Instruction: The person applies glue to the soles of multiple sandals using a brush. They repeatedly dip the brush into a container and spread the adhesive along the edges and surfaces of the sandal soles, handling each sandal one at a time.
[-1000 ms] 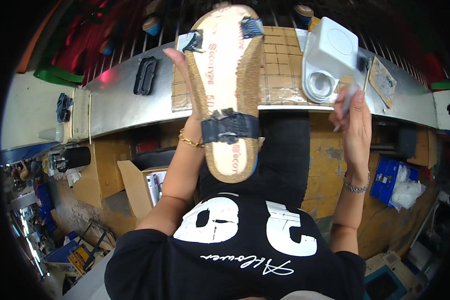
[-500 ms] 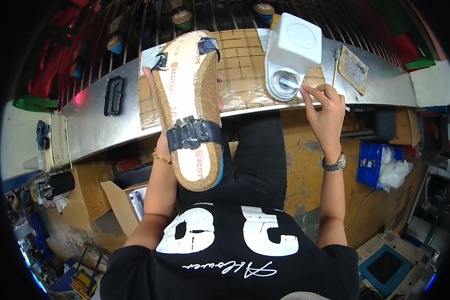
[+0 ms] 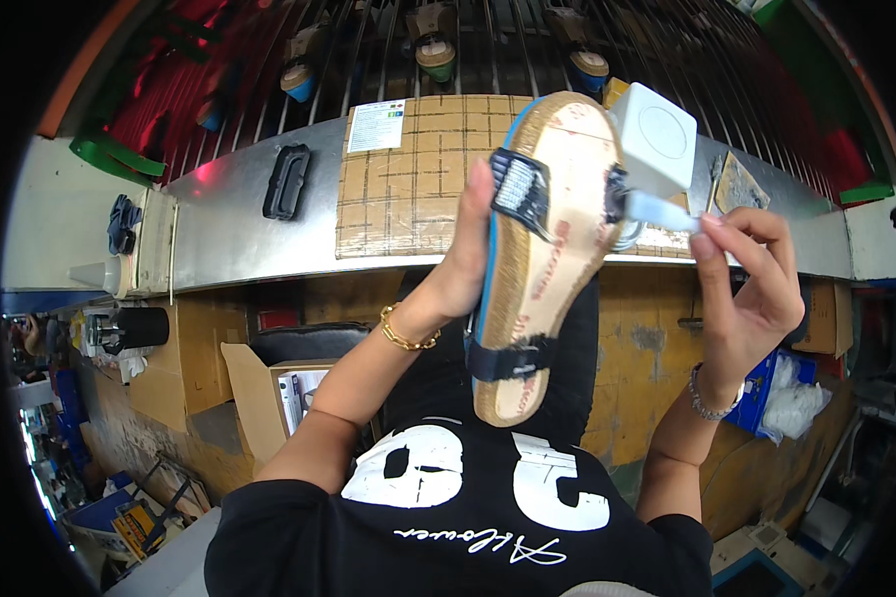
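My left hand [image 3: 466, 244] holds up a sandal [image 3: 558, 229] on a blue last, its underside facing me. The underside is pale and printed in red, with a brown cork-like border; dark strap ends are folded over it near both ends. My right hand [image 3: 752, 289] pinches a pale brush [image 3: 657, 212], slightly blurred, and its tip meets the folded strap end at the sandal's upper right edge. Behind them stands a white plastic pot [image 3: 657, 129] with a box-shaped top, its round dish partly hidden by the sandal.
Flat cardboard [image 3: 418, 199] covers part of the metal bench [image 3: 239, 229]. A black tray [image 3: 287, 181] lies to the left, a stained board [image 3: 745, 182] to the right. More lasts [image 3: 435, 58] sit on the roller rack beyond. An open carton [image 3: 254, 388] stands below the bench.
The brush has left the pot's dish and now touches the strap end. The sandal has moved right and tilted, its far end leaning right. The view has shifted too.
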`<state>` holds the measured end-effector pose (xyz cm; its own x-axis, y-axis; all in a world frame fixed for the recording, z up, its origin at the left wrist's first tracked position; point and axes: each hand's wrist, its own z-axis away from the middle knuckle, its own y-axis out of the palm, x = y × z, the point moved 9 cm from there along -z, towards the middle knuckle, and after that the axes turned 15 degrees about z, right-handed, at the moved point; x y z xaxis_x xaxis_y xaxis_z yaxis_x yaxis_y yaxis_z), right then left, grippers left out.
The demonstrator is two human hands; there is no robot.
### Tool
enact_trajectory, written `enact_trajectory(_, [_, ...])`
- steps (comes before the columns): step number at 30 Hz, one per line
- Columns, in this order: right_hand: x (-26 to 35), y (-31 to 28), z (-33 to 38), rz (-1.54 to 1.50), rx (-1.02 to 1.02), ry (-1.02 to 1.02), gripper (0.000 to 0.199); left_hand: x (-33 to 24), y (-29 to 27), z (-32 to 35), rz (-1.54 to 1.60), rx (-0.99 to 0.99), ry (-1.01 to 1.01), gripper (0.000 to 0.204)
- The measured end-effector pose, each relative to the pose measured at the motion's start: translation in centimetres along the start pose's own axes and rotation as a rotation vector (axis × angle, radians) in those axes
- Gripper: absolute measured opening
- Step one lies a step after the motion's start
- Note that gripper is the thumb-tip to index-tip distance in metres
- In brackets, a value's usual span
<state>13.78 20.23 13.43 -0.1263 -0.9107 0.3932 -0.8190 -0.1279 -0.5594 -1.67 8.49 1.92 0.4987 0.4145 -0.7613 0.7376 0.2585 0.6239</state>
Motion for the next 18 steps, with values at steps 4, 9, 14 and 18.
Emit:
enact_trajectory(4, [3.1,0.8,-0.6,-0.110,0.050,-0.038,0.021,-0.3,1.8,0.6,0.103,-0.036,-0.015,0.092])
enact_trajectory(9, [3.8,0.8,-1.4,-0.084,0.003,0.004,0.022,-1.3,2.8,1.2,-0.003,0.000,-0.013,0.094])
enact_trajectory(14, [4.7,-0.2,-1.7,0.009,-0.075,-0.049,0.023,-1.8,3.0,1.7,-0.149,-0.007,-0.007,0.102])
enact_trajectory(18, [5.1,-1.0,-1.5,-0.052,-0.142,-0.070,0.027,-2.1,2.8,1.9,-0.200,-0.014,-0.027,0.106])
